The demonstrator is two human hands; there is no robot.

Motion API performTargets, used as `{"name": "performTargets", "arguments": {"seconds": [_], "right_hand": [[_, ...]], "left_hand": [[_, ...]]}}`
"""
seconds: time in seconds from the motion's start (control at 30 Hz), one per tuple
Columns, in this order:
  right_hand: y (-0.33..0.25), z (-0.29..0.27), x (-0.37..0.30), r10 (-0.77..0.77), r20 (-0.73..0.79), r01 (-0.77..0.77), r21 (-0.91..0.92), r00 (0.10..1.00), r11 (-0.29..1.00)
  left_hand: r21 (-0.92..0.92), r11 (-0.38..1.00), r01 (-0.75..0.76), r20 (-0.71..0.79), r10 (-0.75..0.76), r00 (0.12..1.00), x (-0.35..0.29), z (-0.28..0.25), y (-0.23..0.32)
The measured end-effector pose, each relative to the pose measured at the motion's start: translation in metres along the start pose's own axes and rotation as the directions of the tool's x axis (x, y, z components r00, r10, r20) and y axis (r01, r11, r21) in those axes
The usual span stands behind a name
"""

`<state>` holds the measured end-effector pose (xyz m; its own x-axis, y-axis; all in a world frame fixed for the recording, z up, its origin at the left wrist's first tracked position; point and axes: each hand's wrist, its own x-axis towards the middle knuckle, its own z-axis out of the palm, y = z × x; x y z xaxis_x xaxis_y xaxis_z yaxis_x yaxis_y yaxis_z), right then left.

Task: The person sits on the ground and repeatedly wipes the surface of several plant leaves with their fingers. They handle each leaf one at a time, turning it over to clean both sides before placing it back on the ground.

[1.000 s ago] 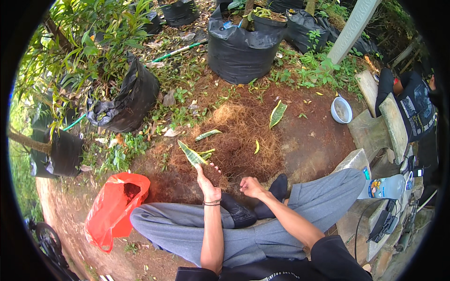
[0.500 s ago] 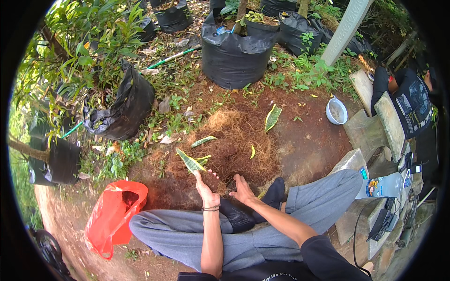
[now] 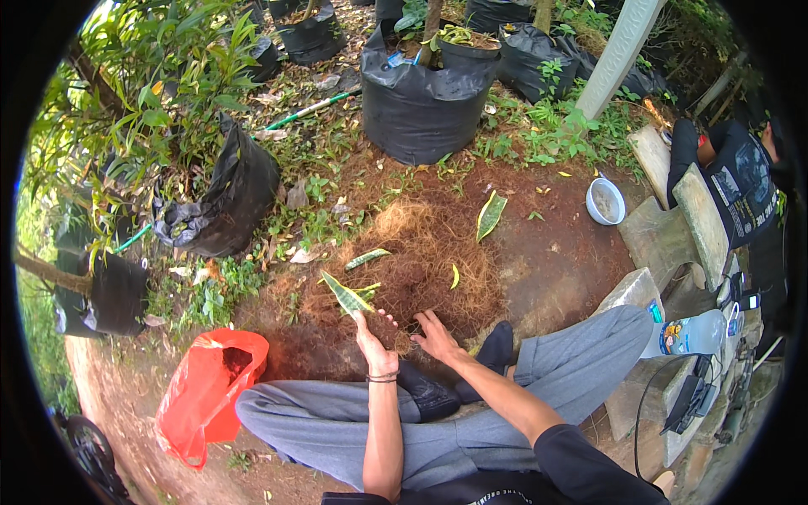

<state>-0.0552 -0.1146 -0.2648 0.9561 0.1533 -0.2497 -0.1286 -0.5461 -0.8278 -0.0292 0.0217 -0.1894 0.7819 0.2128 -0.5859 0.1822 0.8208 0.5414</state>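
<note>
A variegated snake plant leaf (image 3: 343, 292), green with yellow edges, points up and left from my left hand (image 3: 375, 352). That hand is closed round the leaf's lower end, palm turned up, with dark brown material against it. My right hand (image 3: 438, 340) rests at the near edge of a heap of brown coconut fibre (image 3: 425, 240), fingers spread and curving into the loose stuff. Other cut leaf pieces lie about: one striped piece (image 3: 367, 258) on the heap's left side, a broader leaf (image 3: 491, 215) at its far right, and a small yellow sliver (image 3: 455, 276).
An orange-red plastic bag (image 3: 206, 396) holding dark material stands by my left knee. Black grow bags (image 3: 429, 109) with plants line the far side. At right are a bowl (image 3: 605, 201), concrete benches (image 3: 665, 227), a large water bottle (image 3: 694, 334) and a seated person (image 3: 741, 181).
The brown clump beside my left palm shows less than before. My right hand has shifted slightly up and left at the heap's edge. The leaf stays in my left hand.
</note>
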Motion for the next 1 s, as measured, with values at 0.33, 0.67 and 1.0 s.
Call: {"name": "performTargets", "arguments": {"seconds": [0.33,0.67,1.0], "right_hand": [[0.003,0.001,0.009,-0.088,-0.039,0.083,-0.105,0.995,0.991],[0.001,0.014,0.006,-0.117,-0.244,0.093,-0.110,0.963,0.990],[0.010,-0.001,0.011,-0.192,-0.099,0.177,-0.148,0.976,0.973]], "left_hand": [[0.005,1.000,0.006,0.013,-0.006,1.000,0.000,-0.001,-0.004],[0.029,0.999,0.024,0.016,-0.024,1.000,0.000,-0.002,-0.009],[0.009,0.998,0.063,-0.012,-0.063,0.998,-0.001,0.000,-0.008]]}}
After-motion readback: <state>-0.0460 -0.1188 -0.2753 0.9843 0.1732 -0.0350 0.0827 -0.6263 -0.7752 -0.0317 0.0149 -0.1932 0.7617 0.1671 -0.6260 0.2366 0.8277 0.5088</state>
